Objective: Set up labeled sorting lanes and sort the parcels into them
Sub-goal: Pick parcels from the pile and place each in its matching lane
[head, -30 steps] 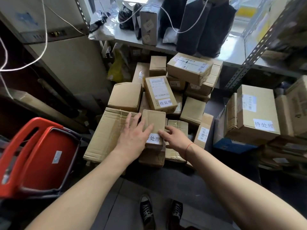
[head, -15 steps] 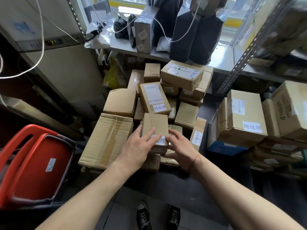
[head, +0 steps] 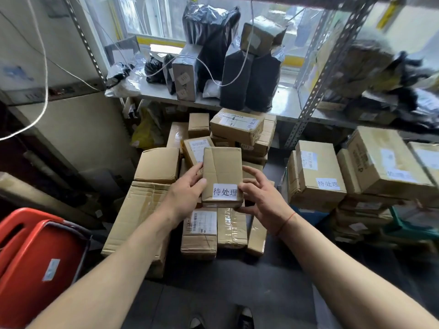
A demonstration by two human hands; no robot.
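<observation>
Small parcel (head: 222, 172) now lifted off the pile (head: 147, 205), both hands' grip unchanged.

Both arms bare to edge of shot, no sleeves, no gloves. Thin red string (head: 286, 223) round right wrist, just back from fingers of right hand (head: 263, 200). Left hand (head: 184, 198) plain, no rings. Dark lace-up sneakers (head: 245, 319), white-ish soles.

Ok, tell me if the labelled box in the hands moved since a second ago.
Yes. The box has come up off the pile, held by the left hand and right hand; it now overlaps boxes farther back.
</observation>
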